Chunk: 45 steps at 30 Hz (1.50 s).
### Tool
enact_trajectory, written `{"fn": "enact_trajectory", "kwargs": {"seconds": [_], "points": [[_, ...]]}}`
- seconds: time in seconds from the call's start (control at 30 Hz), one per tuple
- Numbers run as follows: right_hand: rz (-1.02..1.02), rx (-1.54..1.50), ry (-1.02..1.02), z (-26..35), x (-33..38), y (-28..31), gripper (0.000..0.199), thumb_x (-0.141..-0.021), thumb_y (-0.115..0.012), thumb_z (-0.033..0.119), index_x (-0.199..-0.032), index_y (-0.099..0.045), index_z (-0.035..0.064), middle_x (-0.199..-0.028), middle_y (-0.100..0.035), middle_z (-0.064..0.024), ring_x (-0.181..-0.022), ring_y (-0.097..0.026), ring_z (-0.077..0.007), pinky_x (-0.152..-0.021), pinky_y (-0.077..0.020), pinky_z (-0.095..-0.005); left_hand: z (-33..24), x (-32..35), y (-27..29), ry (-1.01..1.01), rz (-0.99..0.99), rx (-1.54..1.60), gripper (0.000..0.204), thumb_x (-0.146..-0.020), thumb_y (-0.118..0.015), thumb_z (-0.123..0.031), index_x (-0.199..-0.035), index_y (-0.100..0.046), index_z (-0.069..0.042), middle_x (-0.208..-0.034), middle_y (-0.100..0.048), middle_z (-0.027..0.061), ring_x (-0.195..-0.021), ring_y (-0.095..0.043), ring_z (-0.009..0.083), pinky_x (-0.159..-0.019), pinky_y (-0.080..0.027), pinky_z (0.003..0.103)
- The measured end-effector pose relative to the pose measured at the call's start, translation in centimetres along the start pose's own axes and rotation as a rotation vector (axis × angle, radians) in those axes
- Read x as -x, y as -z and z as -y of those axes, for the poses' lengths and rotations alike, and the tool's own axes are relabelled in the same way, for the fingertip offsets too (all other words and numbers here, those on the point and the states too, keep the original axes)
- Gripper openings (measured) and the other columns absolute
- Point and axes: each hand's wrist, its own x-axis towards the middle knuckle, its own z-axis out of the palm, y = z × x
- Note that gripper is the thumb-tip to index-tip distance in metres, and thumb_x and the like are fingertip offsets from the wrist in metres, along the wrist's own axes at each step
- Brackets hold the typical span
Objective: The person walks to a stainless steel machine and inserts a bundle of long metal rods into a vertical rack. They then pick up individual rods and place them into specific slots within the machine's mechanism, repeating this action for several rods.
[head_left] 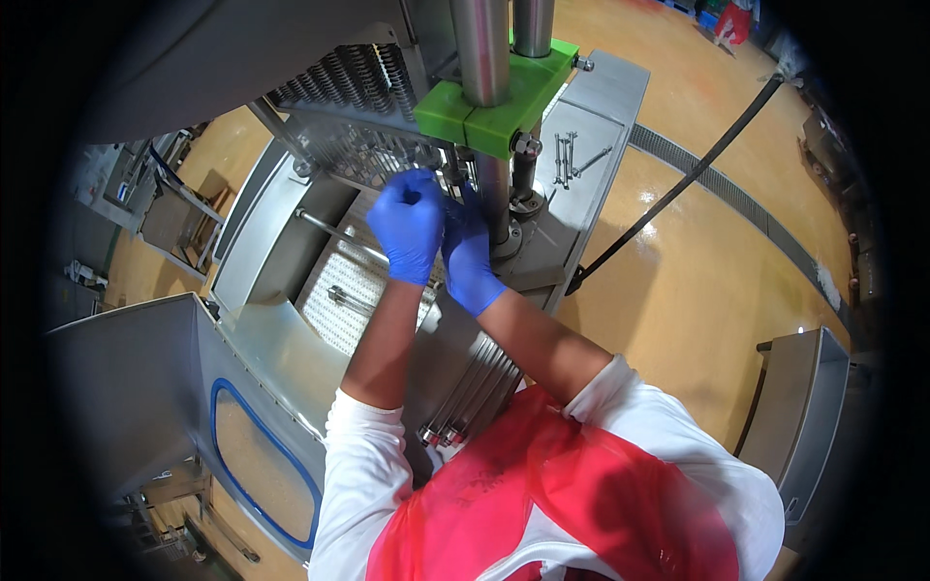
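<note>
Both my hands wear blue gloves and are raised close together inside a steel machine, beside an upright metal column (481, 58). My left hand (405, 228) is closed, its fingers curled at a threaded metal fitting (453, 167) below the machine's head; what they pinch is hidden. Just right of it, my right hand (469, 254) reaches up with the fingers wrapped near the same fitting, mostly out of sight behind the left hand and the metal. A bright green block (499, 111) clamps the columns above my hands. Rows of springs (349, 82) and thin needles hang to the left.
Below my hands runs a white perforated belt (334, 290) with a small metal part on it. Several steel rods (475, 387) lie near my body. Loose bolts (567, 160) rest on the right ledge. A dark bar (688, 174) slants rightward; an open panel with blue-edged window (218, 416) stands left.
</note>
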Motion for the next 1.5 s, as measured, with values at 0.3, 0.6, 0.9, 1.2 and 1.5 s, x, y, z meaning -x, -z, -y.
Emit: {"fn": "enact_trajectory", "kwargs": {"seconds": [0.3, 0.6, 0.9, 1.2, 1.5], "points": [[0.116, 0.462, 0.362, -3.6, -2.7, 4.5, 0.057, -0.097, -0.056, 0.006, -0.149, -0.036, -0.0018, -0.117, -0.064, -0.0131, -0.104, -0.063, -0.0171, -0.088, -0.0508, -0.0314, 1.8, -0.9, -2.5, 0.075, 0.324, -0.203, 0.031, -0.084, -0.076, -0.029, -0.087, -0.072, 0.002, -0.077, -0.072, 0.0169, -0.069, -0.071, 0.0272, -0.065, -0.053, 0.039], [0.191, 1.077, 0.257, 1.6, -0.5, 3.2, 0.071, -0.091, -0.063, 0.018, -0.152, -0.032, -0.0011, -0.098, -0.071, -0.0232, -0.087, -0.071, -0.0332, -0.081, -0.0537, -0.0419, 3.6, -1.4, -1.3, 0.117, 0.409, -0.114, 0.034, -0.080, -0.083, -0.030, -0.074, -0.068, -0.001, -0.065, -0.065, 0.0086, -0.060, -0.057, 0.0112, -0.059, -0.048, 0.032], [0.568, 1.724, 0.568, 13.0, 7.5, 10.2, 0.039, -0.090, -0.065, 0.019, -0.126, -0.061, 0.0056, -0.108, -0.068, -0.0168, -0.101, -0.065, -0.0380, -0.091, -0.0531, -0.0463, 4.2, 0.3, -2.4, 0.053, 0.210, -0.109, 0.032, -0.075, -0.088, -0.022, -0.074, -0.062, -0.003, -0.067, -0.064, 0.0063, -0.059, -0.053, 0.0118, -0.058, -0.047, 0.033], [0.638, 2.003, 0.520, 15.5, 6.6, 13.0, 0.028, -0.083, -0.068, 0.011, -0.110, -0.064, 0.0052, -0.103, -0.065, -0.0151, -0.102, -0.062, -0.0344, -0.087, -0.0517, -0.0454, 3.8, 0.4, -3.2, 0.144, 0.095, 0.041, 0.026, -0.074, -0.085, -0.017, -0.074, -0.063, -0.002, -0.068, -0.065, 0.0091, -0.059, -0.057, 0.0170, -0.060, -0.049, 0.036], [0.774, 1.868, 0.729, 15.5, 5.6, 13.3, 0.023, -0.077, -0.060, 0.000, -0.099, -0.059, 0.0082, -0.087, -0.058, -0.0137, -0.085, -0.060, -0.0357, -0.076, -0.0511, -0.0448, 3.2, 1.1, -2.8, 0.042, 0.013, 0.067, 0.021, -0.075, -0.080, -0.015, -0.088, -0.069, -0.002, -0.074, -0.071, 0.0118, -0.063, -0.065, 0.0186, -0.062, -0.051, 0.036]]}}
